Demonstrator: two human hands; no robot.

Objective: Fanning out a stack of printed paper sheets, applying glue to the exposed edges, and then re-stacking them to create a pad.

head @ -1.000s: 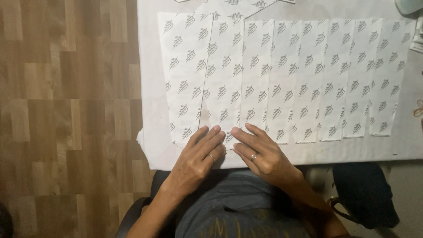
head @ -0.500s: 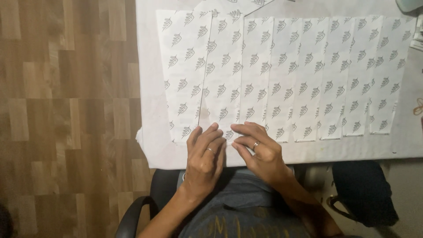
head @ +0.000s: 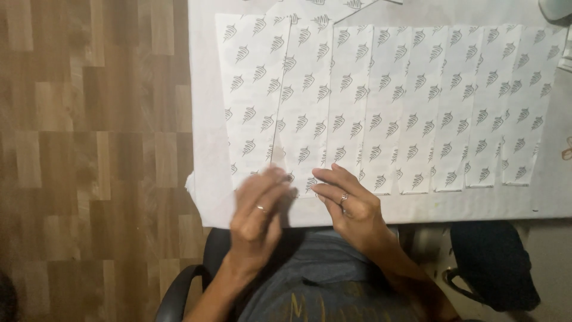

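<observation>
Several long white paper strips [head: 387, 101] printed with small grey leaf shapes lie side by side on a white table [head: 202, 71]. My left hand [head: 259, 214] is blurred at the near end of the second strip from the left [head: 304, 89]. Its fingers are curled and pinch that end, and a thin pale sliver [head: 277, 154] rises from them. My right hand [head: 348, 206] lies flat with fingers spread on the near ends of the neighbouring strips. Both hands wear a ring.
A wood-pattern floor [head: 89, 149] lies left of the table. I sit on a dark chair, its armrest [head: 179, 292] at lower left. A dark object [head: 494, 262] sits under the table's right side. A pale object [head: 557, 7] is at the far right corner.
My left hand went from lying flat on the strip ends to a raised, curled pinch, and slid slightly left. My right hand stayed pressed on the strips.
</observation>
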